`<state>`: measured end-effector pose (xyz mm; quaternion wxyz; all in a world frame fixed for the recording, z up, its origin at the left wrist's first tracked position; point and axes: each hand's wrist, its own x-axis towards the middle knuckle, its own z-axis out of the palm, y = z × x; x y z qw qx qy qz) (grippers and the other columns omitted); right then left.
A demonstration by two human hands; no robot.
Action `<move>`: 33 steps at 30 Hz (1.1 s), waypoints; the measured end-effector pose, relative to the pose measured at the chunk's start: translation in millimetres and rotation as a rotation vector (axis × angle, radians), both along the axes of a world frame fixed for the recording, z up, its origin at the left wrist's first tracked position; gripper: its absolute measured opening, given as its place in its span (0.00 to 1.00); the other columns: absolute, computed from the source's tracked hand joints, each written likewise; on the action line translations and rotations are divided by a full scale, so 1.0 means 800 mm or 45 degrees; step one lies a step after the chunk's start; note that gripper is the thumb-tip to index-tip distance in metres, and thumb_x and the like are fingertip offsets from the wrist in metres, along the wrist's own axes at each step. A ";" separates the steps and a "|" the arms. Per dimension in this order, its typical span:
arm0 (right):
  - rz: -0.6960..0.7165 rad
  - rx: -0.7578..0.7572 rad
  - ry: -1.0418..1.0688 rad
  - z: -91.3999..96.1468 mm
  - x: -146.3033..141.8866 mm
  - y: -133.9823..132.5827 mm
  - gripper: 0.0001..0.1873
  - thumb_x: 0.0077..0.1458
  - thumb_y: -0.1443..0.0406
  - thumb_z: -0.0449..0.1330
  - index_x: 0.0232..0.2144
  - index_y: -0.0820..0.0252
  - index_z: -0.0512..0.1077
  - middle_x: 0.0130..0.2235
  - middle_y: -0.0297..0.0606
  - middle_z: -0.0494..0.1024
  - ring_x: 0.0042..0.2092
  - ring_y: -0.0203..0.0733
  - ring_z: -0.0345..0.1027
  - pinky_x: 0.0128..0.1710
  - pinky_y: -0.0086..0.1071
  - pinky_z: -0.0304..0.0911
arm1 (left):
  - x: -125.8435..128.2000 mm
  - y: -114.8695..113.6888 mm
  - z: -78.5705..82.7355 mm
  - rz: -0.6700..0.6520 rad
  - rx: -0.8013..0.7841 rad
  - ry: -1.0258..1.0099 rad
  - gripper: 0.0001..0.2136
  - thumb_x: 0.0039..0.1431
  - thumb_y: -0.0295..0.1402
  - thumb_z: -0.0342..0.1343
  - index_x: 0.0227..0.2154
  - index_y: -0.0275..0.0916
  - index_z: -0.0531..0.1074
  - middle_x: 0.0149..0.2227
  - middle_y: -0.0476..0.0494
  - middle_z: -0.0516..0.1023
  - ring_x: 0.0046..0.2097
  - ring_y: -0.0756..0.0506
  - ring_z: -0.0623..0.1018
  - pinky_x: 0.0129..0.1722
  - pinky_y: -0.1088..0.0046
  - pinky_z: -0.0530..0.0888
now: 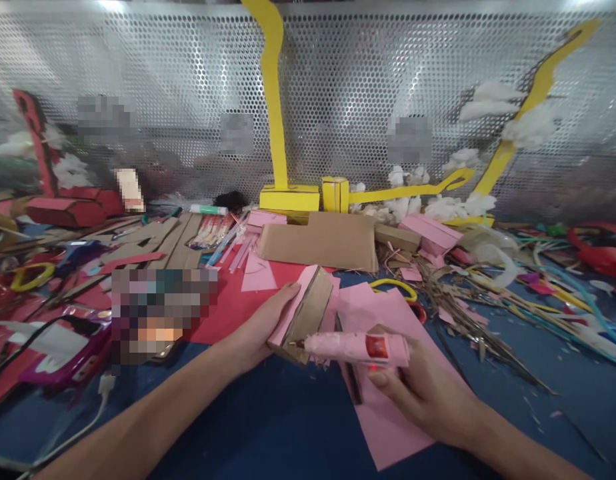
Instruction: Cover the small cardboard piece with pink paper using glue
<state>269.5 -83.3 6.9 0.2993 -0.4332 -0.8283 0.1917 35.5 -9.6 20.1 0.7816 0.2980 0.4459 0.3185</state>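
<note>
A pink, tube-shaped glue gun (333,348) was gripped in the right hand (428,390), with the fingers curled round its rear and the thumb extended beneath it. Its nozzle was pointed leftward at the near end of an oblong block of brown cardboard and pink paper (312,308); whether contact was made could not be told. The block was held tilted above the work surface, its left side clasped by the left hand (255,327). Between the forearms, a stretch of dark blue tabletop (263,427) was exposed. Below the right hand, a flat pink paper sheet (388,423) was spread at an angle. Room was bounded on the left by a glossy purple case (81,375) and ahead by a flat brown cardboard piece (321,243). Beyond, a tall, wavy yellow strip (274,107) was backed by a perforated silvery metal panel (338,80).
</note>
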 end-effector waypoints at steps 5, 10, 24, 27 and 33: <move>-0.055 -0.032 0.025 0.004 0.001 0.005 0.19 0.68 0.54 0.50 0.40 0.57 0.77 0.38 0.46 0.80 0.43 0.52 0.74 0.48 0.41 0.70 | -0.001 0.001 -0.004 -0.021 0.004 -0.026 0.22 0.69 0.45 0.48 0.51 0.32 0.77 0.40 0.35 0.85 0.41 0.42 0.82 0.40 0.71 0.75; -0.062 -0.056 0.036 0.005 0.000 0.010 0.20 0.69 0.55 0.48 0.32 0.55 0.74 0.32 0.42 0.76 0.46 0.51 0.72 0.52 0.41 0.66 | -0.002 0.001 -0.006 -0.001 0.022 -0.022 0.21 0.69 0.45 0.50 0.51 0.33 0.76 0.43 0.36 0.85 0.38 0.44 0.82 0.41 0.72 0.75; -0.532 -0.152 0.089 -0.023 0.012 0.022 0.31 0.66 0.42 0.44 0.18 0.54 0.52 0.19 0.29 0.53 0.23 0.34 0.46 0.23 0.32 0.42 | -0.002 0.003 -0.011 -0.043 0.106 -0.006 0.21 0.68 0.45 0.52 0.51 0.34 0.76 0.48 0.35 0.83 0.41 0.43 0.82 0.41 0.71 0.76; -0.569 -0.159 0.148 -0.025 0.014 0.025 0.32 0.65 0.42 0.45 0.18 0.54 0.50 0.20 0.28 0.52 0.23 0.33 0.45 0.24 0.33 0.41 | -0.001 0.001 -0.009 -0.025 0.084 0.014 0.20 0.68 0.45 0.52 0.50 0.34 0.76 0.47 0.35 0.83 0.40 0.44 0.81 0.40 0.71 0.76; -0.596 -0.134 0.258 -0.030 0.020 0.035 0.31 0.66 0.42 0.45 0.19 0.54 0.53 0.21 0.28 0.53 0.24 0.34 0.46 0.25 0.33 0.43 | -0.002 -0.001 -0.004 -0.038 0.048 0.002 0.21 0.69 0.45 0.51 0.49 0.33 0.77 0.45 0.34 0.84 0.39 0.44 0.82 0.40 0.70 0.77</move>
